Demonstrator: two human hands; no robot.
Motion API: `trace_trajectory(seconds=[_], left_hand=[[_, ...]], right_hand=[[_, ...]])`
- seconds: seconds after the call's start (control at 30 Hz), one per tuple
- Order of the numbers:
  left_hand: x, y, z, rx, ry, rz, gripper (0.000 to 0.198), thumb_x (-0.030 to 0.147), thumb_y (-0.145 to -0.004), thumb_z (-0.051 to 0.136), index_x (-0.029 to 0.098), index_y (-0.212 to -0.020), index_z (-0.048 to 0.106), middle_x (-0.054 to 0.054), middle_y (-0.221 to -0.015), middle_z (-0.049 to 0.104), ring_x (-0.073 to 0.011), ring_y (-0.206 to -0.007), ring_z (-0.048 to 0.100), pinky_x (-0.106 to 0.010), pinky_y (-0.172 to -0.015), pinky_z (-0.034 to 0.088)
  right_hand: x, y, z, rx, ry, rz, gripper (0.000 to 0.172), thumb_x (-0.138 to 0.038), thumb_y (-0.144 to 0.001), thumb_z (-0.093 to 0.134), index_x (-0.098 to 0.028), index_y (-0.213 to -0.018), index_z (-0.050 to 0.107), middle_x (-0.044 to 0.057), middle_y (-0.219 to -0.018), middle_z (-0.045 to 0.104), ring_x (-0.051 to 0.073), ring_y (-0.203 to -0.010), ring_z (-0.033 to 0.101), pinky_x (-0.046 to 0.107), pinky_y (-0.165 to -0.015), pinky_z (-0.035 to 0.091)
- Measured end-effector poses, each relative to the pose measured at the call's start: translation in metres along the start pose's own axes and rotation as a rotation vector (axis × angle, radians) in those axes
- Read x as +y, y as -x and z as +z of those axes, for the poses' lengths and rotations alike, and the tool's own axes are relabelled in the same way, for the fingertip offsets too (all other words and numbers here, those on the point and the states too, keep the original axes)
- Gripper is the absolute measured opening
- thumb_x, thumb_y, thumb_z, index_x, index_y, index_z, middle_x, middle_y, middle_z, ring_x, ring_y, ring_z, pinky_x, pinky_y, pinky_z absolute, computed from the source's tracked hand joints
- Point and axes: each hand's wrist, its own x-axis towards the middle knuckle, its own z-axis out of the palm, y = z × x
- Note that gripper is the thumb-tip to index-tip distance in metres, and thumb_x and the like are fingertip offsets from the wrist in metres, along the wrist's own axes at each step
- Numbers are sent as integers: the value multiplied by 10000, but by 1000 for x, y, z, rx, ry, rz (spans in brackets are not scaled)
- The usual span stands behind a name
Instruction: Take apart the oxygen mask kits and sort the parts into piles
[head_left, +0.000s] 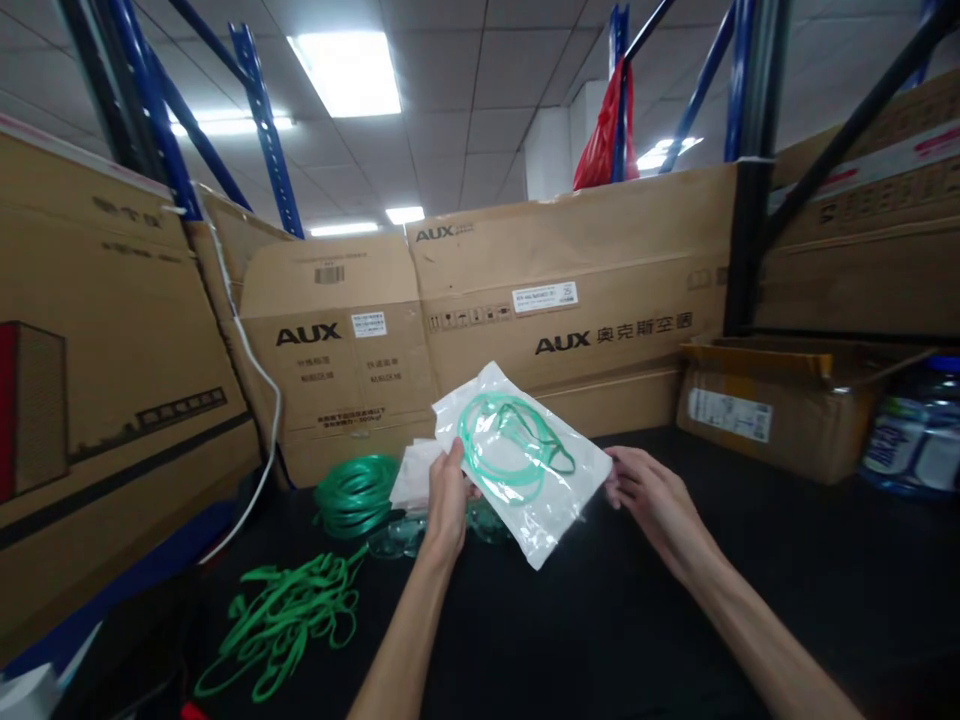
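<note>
In front of me, tilted, is a clear and white plastic bag (544, 510) with a coil of thin green tubing (501, 470) inside. My left hand (448, 500) is closed on the bag's left edge, thumb on top. At its right corner, my right hand (646, 495) pinches the bag between thumb and fingers. Behind my left hand lie clear greenish plastic pieces (397, 537), partly hidden, and a small stack of white bags or sheets (412, 475). Farther left sits a thick coil of green tubing (356, 495). Nearer me is a loose tangle of green elastic straps (289, 615).
Cardboard panels (487, 260) wall off the back of the black table (600, 620). An open carton (731, 410) stands at the right, beside a blue-lidded plastic jar (915, 430). A white cable (266, 400) hangs at left. Blue rack posts (266, 130) rise behind.
</note>
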Motion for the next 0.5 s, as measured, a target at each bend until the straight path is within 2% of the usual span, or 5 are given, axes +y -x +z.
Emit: trace_trajectory(seconds=[0.1,0.27,0.37,0.5], left_hand=[[1,-3,-4,70,2,36,454,562,-757,714,139,-900,636,24,-630,607,-112,-495,555,-194,-465,397],[0,-5,-7,107,16,49,424,544,-794,682,147,-932,622,16,-690,628,-110,-539,577,-197,-501,443],[-2,-2,-4,47,33,49,425,543,-795,692,147,-929,612,18,-682,619,-107,-530,569,-193,-493,440],[-7,5,4,-117,70,47,428,547,-819,678,146,-956,621,13,-678,610,-110,-528,565,-190,-475,425]], right_hand=[[-1,5,4,-2,20,-7,277,-452,-793,775,-205,-882,688,-28,-647,576,111,-518,505,219,-441,399],[-4,15,17,-230,90,187,399,-467,-703,848,-110,-857,758,42,-615,652,105,-438,520,215,-375,350],[1,16,23,-247,94,237,410,-483,-679,858,-107,-814,766,62,-634,679,95,-427,533,198,-357,341],[8,15,27,-200,66,254,384,-463,-682,866,-105,-755,747,39,-527,634,75,-377,450,199,-335,308]])
